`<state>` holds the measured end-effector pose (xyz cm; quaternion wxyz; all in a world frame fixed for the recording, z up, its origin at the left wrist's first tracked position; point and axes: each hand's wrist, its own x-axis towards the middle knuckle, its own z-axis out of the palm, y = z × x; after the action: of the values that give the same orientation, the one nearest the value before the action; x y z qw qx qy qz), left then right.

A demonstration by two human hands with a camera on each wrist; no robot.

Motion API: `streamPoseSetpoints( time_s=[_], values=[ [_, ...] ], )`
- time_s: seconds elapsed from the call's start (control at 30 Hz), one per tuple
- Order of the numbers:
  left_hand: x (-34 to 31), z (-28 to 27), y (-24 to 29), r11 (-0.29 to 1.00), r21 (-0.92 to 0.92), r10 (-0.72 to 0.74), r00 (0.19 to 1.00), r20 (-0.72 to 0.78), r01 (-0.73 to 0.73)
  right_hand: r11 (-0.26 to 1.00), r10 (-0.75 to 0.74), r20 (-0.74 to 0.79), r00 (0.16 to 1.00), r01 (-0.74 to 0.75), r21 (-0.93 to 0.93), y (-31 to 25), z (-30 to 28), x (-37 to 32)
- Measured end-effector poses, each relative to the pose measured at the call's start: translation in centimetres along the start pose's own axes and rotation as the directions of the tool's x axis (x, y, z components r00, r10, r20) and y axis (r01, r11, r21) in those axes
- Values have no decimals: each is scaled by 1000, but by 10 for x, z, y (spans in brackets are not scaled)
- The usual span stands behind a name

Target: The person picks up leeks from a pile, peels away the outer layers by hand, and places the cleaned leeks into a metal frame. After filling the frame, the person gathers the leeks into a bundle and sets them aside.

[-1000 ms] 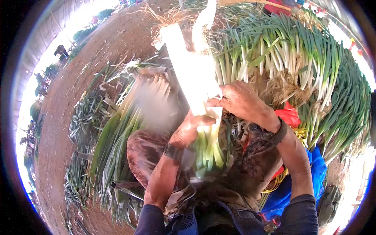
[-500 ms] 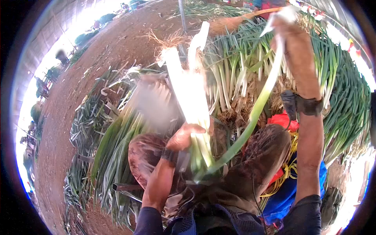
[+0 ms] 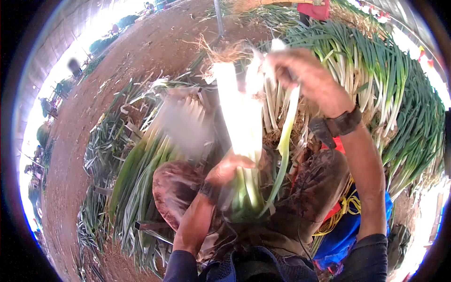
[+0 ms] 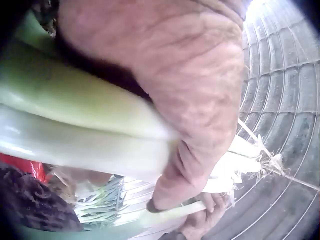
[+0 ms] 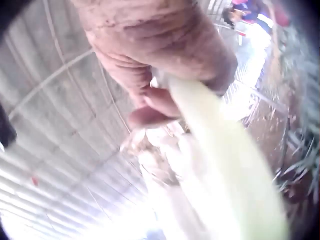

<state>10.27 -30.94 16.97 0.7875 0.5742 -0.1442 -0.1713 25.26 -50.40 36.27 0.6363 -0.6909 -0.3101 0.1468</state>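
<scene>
My left hand grips a few thick leeks by their lower pale part, roots pointing up and away, green ends toward my lap. In the left wrist view its thumb lies across the pale green stalks. Up by the root ends, my right hand pinches the white end of a long leaf strip. That strip hangs beside the bunch and turns green low down near the other leaves. Seen from the right wrist, the pale strip runs down from the curled fingers, with blurred roots behind it.
A big heap of leeks lies to the right. On the left are trimmed leeks with green leaves and loose scraps on bare earth. Blue cloth and yellow cord lie by the right knee. A person's red clothing shows behind.
My right hand left the bunch, swung up and out to the right with a leaf strip, then came back left beside the root ends. The left hand has kept its grip.
</scene>
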Motion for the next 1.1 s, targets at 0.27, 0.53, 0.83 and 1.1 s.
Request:
streamPoseSetpoints(
  time_s=[0.27, 0.53, 0.83, 1.1],
  values=[
    [7, -19, -37, 977, -72, 208, 971, 115, -200, 721, -187, -443, 877, 429, 545, -55, -101, -4],
    [23, -52, 4, 985, 36, 172, 973, -154, -169, 675, -728, -639, 248, 417, -608, -128, -93, -34],
    [29, -30, 103, 907, 82, 400, 783, -477, -413, 461, 258, 130, 957, -4, -887, 73, 3, -27],
    [15, -5, 107, 973, 94, 229, 899, -374, -209, 974, -227, 302, 926, 215, 72, 44, 70, -21]
  ],
)
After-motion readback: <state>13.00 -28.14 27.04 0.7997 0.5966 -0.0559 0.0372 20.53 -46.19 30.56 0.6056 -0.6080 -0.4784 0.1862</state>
